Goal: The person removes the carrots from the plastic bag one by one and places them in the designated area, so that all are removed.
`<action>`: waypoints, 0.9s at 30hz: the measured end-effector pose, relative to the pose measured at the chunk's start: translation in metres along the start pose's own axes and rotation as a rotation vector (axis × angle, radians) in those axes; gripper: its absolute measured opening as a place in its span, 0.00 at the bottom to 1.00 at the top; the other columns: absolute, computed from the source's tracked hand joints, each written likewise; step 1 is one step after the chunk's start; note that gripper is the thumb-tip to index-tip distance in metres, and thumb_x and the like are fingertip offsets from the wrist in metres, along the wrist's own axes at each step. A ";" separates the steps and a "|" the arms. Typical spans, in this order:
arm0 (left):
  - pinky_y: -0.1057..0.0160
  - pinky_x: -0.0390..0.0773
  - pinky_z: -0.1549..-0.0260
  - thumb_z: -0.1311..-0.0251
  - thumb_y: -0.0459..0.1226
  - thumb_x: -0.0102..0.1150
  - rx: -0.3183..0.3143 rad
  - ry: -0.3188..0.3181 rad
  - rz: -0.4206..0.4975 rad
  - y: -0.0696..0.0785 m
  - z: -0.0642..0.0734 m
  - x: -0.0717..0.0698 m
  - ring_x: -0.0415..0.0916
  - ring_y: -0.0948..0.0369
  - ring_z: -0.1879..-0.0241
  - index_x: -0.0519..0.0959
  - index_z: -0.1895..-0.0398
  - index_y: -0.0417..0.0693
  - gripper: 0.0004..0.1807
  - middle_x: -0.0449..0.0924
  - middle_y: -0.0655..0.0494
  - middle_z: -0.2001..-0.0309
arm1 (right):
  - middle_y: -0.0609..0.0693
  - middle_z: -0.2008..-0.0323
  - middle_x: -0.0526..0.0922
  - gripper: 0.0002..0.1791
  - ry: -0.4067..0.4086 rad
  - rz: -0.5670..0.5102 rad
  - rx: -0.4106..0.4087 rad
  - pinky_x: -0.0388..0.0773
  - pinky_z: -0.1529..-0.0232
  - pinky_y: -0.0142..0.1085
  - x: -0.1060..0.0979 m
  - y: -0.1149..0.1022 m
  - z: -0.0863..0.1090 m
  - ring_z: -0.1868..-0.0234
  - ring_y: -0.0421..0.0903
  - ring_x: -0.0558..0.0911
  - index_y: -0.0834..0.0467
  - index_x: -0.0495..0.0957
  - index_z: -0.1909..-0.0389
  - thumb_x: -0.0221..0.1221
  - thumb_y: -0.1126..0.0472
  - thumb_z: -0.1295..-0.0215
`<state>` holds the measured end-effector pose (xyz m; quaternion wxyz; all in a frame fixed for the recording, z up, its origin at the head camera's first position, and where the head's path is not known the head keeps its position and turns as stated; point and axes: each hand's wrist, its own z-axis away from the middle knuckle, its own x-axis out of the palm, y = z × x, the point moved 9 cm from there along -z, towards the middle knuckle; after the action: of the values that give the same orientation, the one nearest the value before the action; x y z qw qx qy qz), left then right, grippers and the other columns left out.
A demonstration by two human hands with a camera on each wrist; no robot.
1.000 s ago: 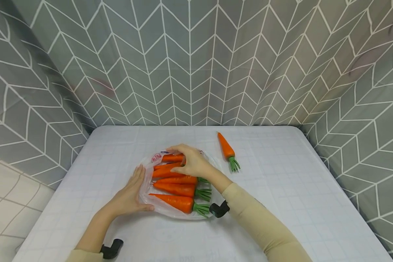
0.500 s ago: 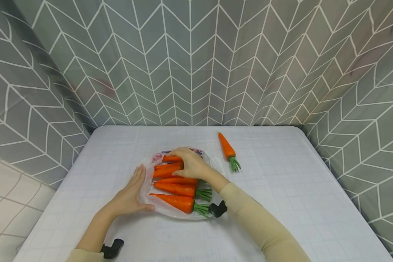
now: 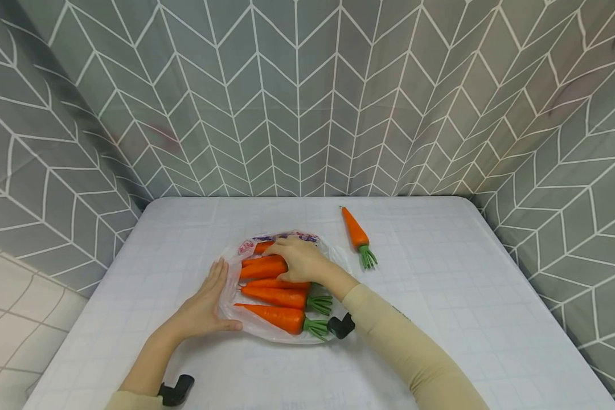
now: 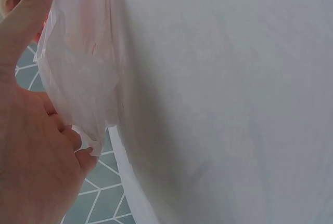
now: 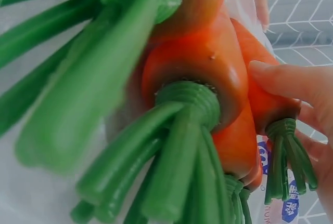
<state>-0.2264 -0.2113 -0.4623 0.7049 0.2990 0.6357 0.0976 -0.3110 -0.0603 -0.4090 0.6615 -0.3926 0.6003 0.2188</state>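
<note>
A thin white plastic bag lies on the table, opened out around several orange carrots with green stems. My left hand rests against the bag's left side, fingers extended and thumb spread; the left wrist view shows the fingertips against the crinkled plastic. My right hand reaches over the far part of the bag and grips a carrot. From the right wrist, my thumb presses on that carrot, while the other fingers are partly hidden behind it. Green stems of nearer carrots fill the foreground there.
A single carrot lies outside the bag, back right, stem toward me. A white cloth covers the table. Grey curtains with white chevron lines hang behind and at both sides.
My right hand's fingers have drawn in from the bag's far edge toward the carrot, and the thumb has shifted slightly right and nearer. The left hand has stayed in place.
</note>
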 end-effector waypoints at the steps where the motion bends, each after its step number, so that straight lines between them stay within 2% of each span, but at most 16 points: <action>1: 0.37 0.48 0.35 0.65 0.65 0.72 0.002 0.002 -0.003 0.000 0.000 0.000 0.30 0.43 0.26 0.38 0.25 0.33 0.75 0.31 0.39 0.24 | 0.47 0.40 0.76 0.29 -0.006 -0.003 0.005 0.75 0.45 0.45 0.000 0.000 0.000 0.41 0.49 0.73 0.45 0.76 0.41 0.71 0.52 0.47; 5: 0.37 0.48 0.35 0.65 0.65 0.72 -0.002 0.000 -0.004 -0.001 -0.001 0.001 0.30 0.44 0.26 0.38 0.25 0.34 0.75 0.31 0.39 0.24 | 0.44 0.45 0.79 0.26 -0.014 -0.038 0.009 0.76 0.46 0.41 0.001 0.002 0.000 0.45 0.46 0.76 0.47 0.79 0.45 0.71 0.53 0.47; 9: 0.37 0.48 0.35 0.65 0.65 0.72 0.004 -0.003 0.000 0.000 0.000 0.000 0.29 0.44 0.26 0.38 0.25 0.34 0.75 0.31 0.39 0.24 | 0.45 0.47 0.80 0.23 0.013 -0.063 -0.017 0.75 0.45 0.39 -0.002 0.003 0.001 0.47 0.46 0.77 0.49 0.81 0.48 0.71 0.54 0.47; 18: 0.36 0.48 0.35 0.64 0.64 0.72 0.003 0.000 0.012 0.002 0.000 -0.003 0.29 0.44 0.26 0.38 0.25 0.34 0.75 0.30 0.39 0.24 | 0.45 0.50 0.81 0.22 0.095 -0.068 -0.012 0.75 0.46 0.38 -0.023 0.012 0.006 0.49 0.45 0.77 0.51 0.81 0.53 0.71 0.55 0.51; 23: 0.37 0.49 0.35 0.64 0.64 0.72 0.002 -0.001 0.007 0.003 0.000 -0.003 0.29 0.45 0.26 0.37 0.25 0.35 0.75 0.30 0.39 0.24 | 0.44 0.52 0.81 0.23 0.123 -0.103 0.011 0.77 0.53 0.35 -0.036 0.017 0.011 0.57 0.42 0.77 0.52 0.80 0.52 0.70 0.57 0.53; 27: 0.37 0.49 0.35 0.65 0.65 0.71 -0.007 -0.007 0.009 0.003 0.000 -0.002 0.29 0.45 0.26 0.36 0.25 0.35 0.75 0.29 0.39 0.24 | 0.43 0.56 0.80 0.23 0.194 -0.179 0.047 0.76 0.60 0.33 -0.048 0.027 0.017 0.61 0.41 0.75 0.51 0.78 0.53 0.70 0.58 0.54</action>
<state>-0.2265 -0.2100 -0.4592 0.7079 0.2996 0.6314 0.1020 -0.3300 -0.0226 -0.3698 0.6264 -0.4480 0.6290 0.1058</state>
